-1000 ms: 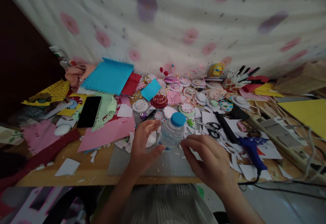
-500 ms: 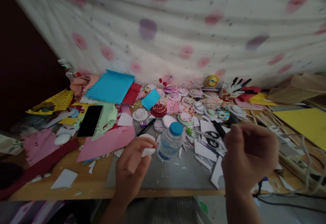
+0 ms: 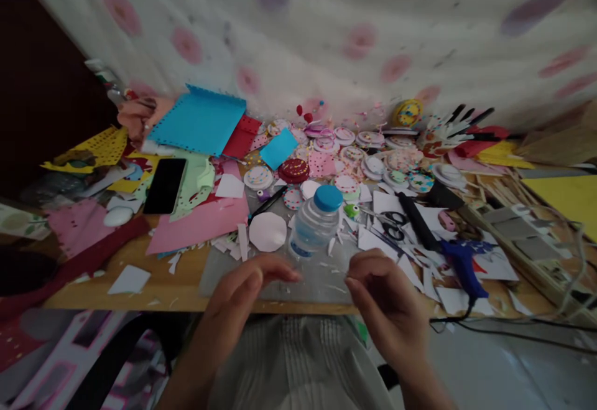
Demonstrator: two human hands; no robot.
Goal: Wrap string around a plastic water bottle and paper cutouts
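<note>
My left hand [image 3: 247,292] hovers over the front edge of the grey mat, fingers apart, with nothing seen in it. Opposite it, my right hand [image 3: 385,301] has thumb and index finger pinched together; what they hold, if anything, is too small to make out. Between and just beyond the hands stands a clear plastic bottle [image 3: 314,229] with a blue cap. A round white paper piece [image 3: 267,232] lies left of the bottle, beside a narrow white strip [image 3: 243,241]. Black-handled scissors [image 3: 394,226] lie right of the bottle.
Decorated paper discs [image 3: 293,170] crowd the back. A phone [image 3: 165,186] and coloured sheets lie left. On the right are a blue glue gun [image 3: 464,267] with its cable, a black stick-like object [image 3: 417,220], a power strip [image 3: 527,242] and a cup of pens [image 3: 438,139].
The small white piece is gone from my left hand, whose fingers have spread. My right hand has come down and left, nearer the mat. The camera view has tilted down.
</note>
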